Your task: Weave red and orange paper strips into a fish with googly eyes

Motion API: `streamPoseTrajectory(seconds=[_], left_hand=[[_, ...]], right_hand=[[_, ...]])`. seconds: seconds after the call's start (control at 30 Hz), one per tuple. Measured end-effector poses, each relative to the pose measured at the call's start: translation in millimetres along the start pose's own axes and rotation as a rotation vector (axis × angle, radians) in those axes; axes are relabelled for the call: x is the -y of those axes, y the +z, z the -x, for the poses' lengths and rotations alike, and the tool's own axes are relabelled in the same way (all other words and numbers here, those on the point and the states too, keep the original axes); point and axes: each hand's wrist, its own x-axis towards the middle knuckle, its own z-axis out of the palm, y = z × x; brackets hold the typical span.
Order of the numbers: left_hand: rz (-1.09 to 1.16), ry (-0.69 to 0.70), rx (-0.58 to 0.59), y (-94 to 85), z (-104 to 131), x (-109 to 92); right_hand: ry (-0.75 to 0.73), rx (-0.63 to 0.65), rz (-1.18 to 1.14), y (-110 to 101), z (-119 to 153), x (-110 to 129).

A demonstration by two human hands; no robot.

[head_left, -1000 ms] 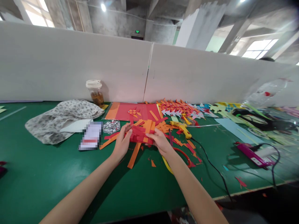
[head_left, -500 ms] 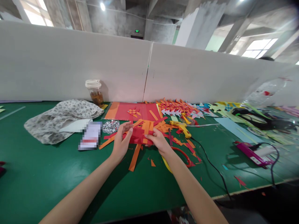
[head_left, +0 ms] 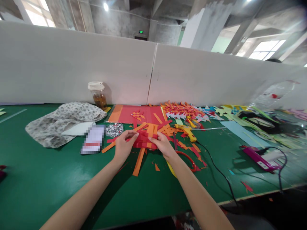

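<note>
Red and orange paper strips [head_left: 150,135], crossing one another, are held between my two hands above the green table. My left hand [head_left: 125,144] pinches the left side of the strips, its thumb and fingertips close together. At their right side my right hand [head_left: 162,144] grips the piece, thumb on top and the other fingers partly hidden beneath. One orange strip [head_left: 139,163] points down toward me. Loose orange and red strips [head_left: 166,129] lie just behind and to the right.
Yellow glue gun [head_left: 188,131] with a cord, scissors [head_left: 187,156] and a purple power strip [head_left: 261,158] lie to the right. At the left are a phone [head_left: 93,139], patterned cloth [head_left: 64,123] and lidded cup [head_left: 98,95]. Paper fish [head_left: 184,110] are piled behind.
My left hand has shifted slightly; its fingers are now drawn in closer to the thumb at the left side of the strips. My right hand looks almost unchanged.
</note>
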Motion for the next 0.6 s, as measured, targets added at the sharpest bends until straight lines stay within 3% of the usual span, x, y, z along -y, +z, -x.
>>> streamPoseTrajectory(seconds=[0.3, 0.47, 0.6], left_hand=[[-0.200, 0.145, -0.004, -0.2, 3, 0], [-0.170, 0.109, -0.010, 1.0, 0, 9], [-0.238, 0.160, 0.005, 0.5, 0, 10]], right_hand=[[-0.078, 0.028, 0.039, -4, -5, -9], [-0.091, 0.029, 0.042, -5, -5, -9], [-0.104, 0.022, 0.088, -5, -6, -11]])
